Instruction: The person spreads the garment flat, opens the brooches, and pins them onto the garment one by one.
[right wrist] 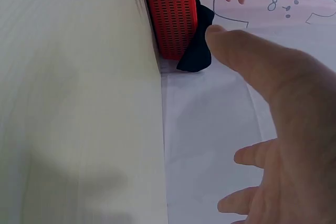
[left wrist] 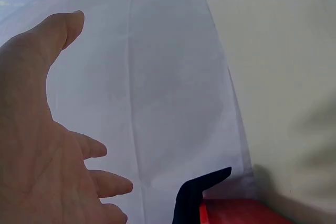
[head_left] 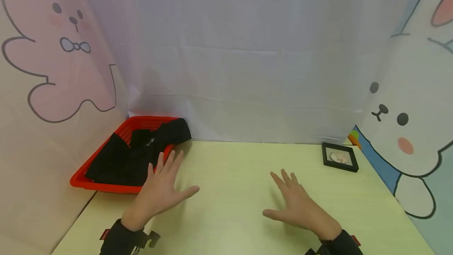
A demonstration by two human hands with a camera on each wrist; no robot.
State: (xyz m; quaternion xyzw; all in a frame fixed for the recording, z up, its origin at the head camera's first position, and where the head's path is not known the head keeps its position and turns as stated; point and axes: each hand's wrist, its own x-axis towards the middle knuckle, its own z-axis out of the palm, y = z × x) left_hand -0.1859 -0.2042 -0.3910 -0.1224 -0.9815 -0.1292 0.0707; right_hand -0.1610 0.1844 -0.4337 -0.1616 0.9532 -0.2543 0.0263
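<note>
My left hand (head_left: 161,192) is held over the table with its fingers spread, and nothing is in it. In the head view its fingertips overlap the right edge of a red plastic basket (head_left: 79,179). Black folded cloth (head_left: 124,164) fills the basket, and one end hangs over the far right rim. My right hand (head_left: 299,207) hovers over the right half of the table, fingers spread and empty. Beyond it, a small black picture frame (head_left: 340,167) lies on the table. In the right wrist view, the basket's slotted side (right wrist: 170,14) and the drooping black cloth (right wrist: 197,51) show.
The pale yellow table (head_left: 226,184) extends to a white cloth curtain (head_left: 230,70) at the back. Side curtains carry a pink cartoon animal (head_left: 70,74) on the left and a white one (head_left: 407,89) on the right. The basket stands against the left curtain.
</note>
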